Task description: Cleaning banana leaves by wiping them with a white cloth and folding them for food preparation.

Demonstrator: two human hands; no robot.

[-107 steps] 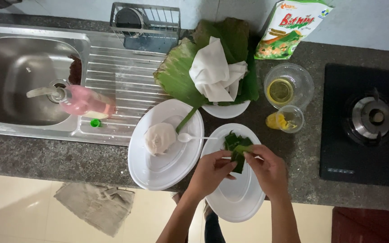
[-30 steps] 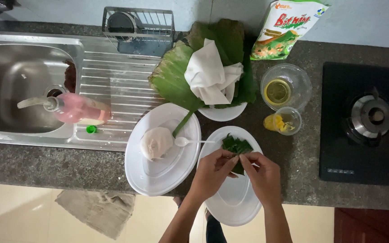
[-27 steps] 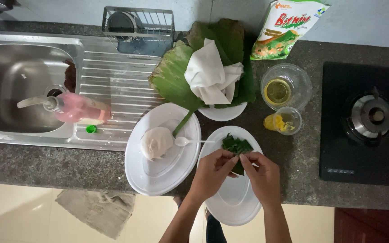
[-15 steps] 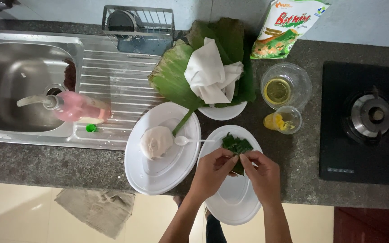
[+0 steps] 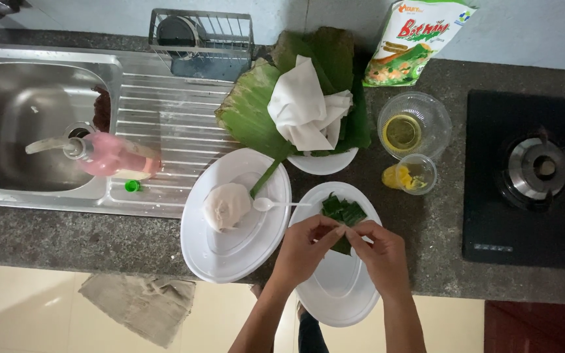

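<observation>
The left hand (image 5: 305, 245) and right hand (image 5: 377, 248) are both pinching a folded green leaf piece (image 5: 342, 216); fingers are nearly closed. They are hovering over a white plate (image 5: 335, 294).

Both bare forearms rise from the bottom edge of the head view and lean toward each other, so that the two hands meet just above the middle of the frame. The left hand (image 5: 305, 248) is turned palm down with the wrist bent slightly inward, its fingers curled and the thumb and forefinger pressed together in a pinch. The right hand (image 5: 382, 250) mirrors it, knuckles up and fingers bent, its thumb and forefinger tips closed in the same pinch and all but touching those of the left.
</observation>
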